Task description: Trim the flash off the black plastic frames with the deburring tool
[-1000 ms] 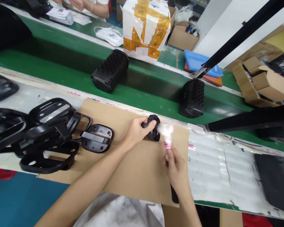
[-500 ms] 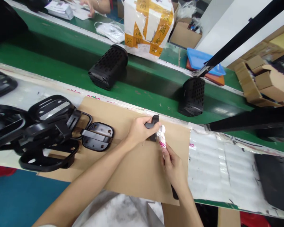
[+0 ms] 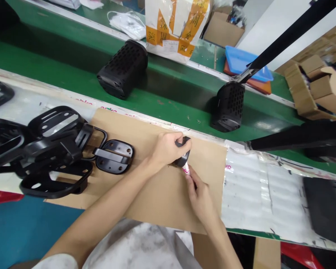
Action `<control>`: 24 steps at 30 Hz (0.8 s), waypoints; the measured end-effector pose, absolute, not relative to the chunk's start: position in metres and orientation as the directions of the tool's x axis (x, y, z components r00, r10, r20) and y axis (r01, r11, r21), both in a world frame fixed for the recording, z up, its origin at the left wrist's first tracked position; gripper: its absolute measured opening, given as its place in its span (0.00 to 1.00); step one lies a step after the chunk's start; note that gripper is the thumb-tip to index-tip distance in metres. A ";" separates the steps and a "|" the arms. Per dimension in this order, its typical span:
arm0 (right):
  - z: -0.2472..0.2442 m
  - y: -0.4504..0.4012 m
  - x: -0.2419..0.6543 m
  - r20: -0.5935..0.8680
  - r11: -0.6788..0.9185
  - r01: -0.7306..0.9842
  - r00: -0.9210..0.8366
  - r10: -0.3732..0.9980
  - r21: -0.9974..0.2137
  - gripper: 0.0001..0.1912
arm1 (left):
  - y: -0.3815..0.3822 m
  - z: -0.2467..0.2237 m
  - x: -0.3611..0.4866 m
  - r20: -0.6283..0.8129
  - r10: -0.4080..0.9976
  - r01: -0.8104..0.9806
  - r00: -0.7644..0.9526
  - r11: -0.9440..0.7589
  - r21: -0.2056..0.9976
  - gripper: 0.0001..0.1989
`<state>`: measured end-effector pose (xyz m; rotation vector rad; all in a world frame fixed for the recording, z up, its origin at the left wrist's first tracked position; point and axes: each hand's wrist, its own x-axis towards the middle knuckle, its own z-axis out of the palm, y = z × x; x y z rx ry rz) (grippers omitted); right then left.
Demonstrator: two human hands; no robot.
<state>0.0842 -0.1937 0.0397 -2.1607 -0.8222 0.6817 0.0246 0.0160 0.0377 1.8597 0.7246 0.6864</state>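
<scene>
In the head view, the left hand [image 3: 168,149] pinches a small, curved black part [image 3: 182,160] between thumb and fingers, near the far edge of the tabletop [image 3: 246,194], above a brown cardboard sheet [image 3: 156,201]. It looks light and stiff, probably smooth enough to slip; its rim seems the surest hold. The right hand [image 3: 201,198] closes around a slim white-and-pink wrapped tool [image 3: 186,170], which meets the part's near side and limits access there. Tangled black frames [image 3: 53,149] lie toward the tabletop's left edge, well apart.
</scene>
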 end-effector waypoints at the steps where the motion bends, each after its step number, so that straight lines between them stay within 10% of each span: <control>1: 0.039 -0.192 0.085 -0.254 -0.560 0.360 0.623 0.740 -0.746 0.26 | 0.016 0.038 0.026 0.150 0.737 0.182 0.659 -0.350 0.919 0.24; 10: 0.037 -0.192 0.077 -0.237 -0.603 0.376 0.675 0.698 -0.704 0.28 | 0.017 0.038 0.023 0.190 0.712 0.134 0.676 -0.372 0.919 0.20; 16: 0.036 -0.185 0.088 -0.322 -0.635 0.404 0.612 0.722 -0.658 0.30 | 0.035 0.037 0.013 -0.006 0.540 -0.001 0.842 0.013 1.000 0.11; 24: 0.036 -0.195 0.088 -0.255 -0.575 0.219 0.734 0.629 -0.788 0.30 | 0.042 0.023 0.014 -0.001 0.430 -0.038 0.903 0.082 0.996 0.25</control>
